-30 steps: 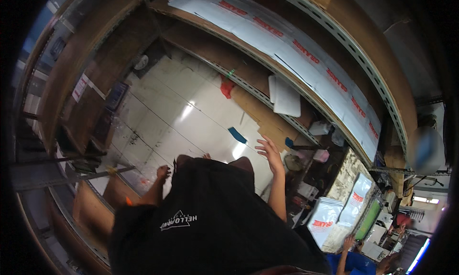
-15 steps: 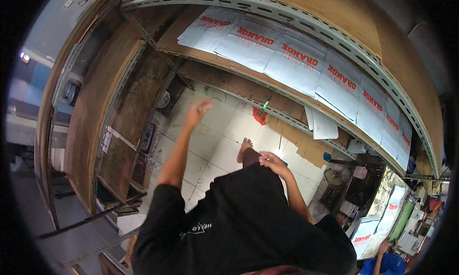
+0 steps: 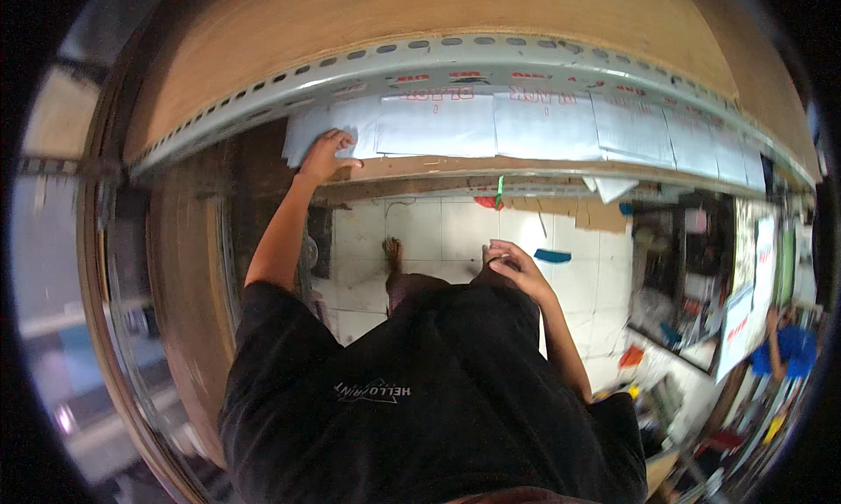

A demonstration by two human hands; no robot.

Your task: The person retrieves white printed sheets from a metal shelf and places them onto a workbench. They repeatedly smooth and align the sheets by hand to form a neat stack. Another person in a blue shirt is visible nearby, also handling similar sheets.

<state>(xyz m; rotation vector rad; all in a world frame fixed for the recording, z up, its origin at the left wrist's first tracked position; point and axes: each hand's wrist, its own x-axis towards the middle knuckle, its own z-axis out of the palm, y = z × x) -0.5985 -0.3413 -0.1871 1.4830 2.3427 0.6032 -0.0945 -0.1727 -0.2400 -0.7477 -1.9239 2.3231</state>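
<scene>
White printed sheets (image 3: 436, 127) with red lettering lie in a row of low stacks along a wooden shelf (image 3: 412, 166). My left hand (image 3: 326, 156) reaches to the leftmost stack (image 3: 307, 127), its fingers bent over the paper and its thumb apart near the shelf's front edge. Nothing shows between thumb and fingers; whether the fingertips touch the paper I cannot tell. Before my body, over the floor, my right hand (image 3: 519, 269) hangs with loosely bent, parted fingers and holds nothing.
A metal beam (image 3: 438, 62) with slots runs above the sheets. Wooden shelving (image 3: 188, 267) stands at my left. Below are white floor tiles (image 3: 455, 224), cardboard (image 3: 565, 211) and a blue piece (image 3: 553, 256). A person in blue (image 3: 784, 351) is at the far right, beside more printed sheets (image 3: 736, 329).
My left hand has moved from above the floor to the leftmost sheets. My view has turned to face the shelf more squarely, and my right hand stays near my body.
</scene>
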